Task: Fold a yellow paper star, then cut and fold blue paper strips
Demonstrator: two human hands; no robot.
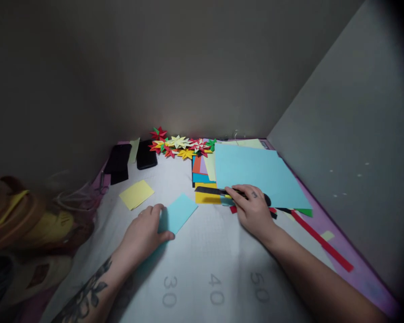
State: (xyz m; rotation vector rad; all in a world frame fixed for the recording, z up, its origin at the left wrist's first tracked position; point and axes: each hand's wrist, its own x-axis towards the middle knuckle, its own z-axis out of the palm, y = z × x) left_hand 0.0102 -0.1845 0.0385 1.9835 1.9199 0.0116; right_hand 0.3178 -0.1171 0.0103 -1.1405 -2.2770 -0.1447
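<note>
My left hand (148, 229) grips a light-blue piece of paper (182, 211) at its left end, thumb on the near edge and fingers on the far one. The paper is close to the white sheet; whether it touches, I cannot tell. In my right hand (254, 207) is a box cutter (210, 190), its dark blade pointing left across a yellow-orange paper (205, 198). The rear of its handle passes under my fingers and shows again at the right. Behind this hand lies a large light-blue sheet (249, 168). A pale yellow paper (136, 194) rests left of the held piece.
Several folded paper stars (178, 142) are heaped along the back wall. A black phone (147, 154) and another dark object (119, 158) lie at back left. Red strips (323, 240) stretch to the right. Blurred bags or toys (27, 224) crowd the left side.
</note>
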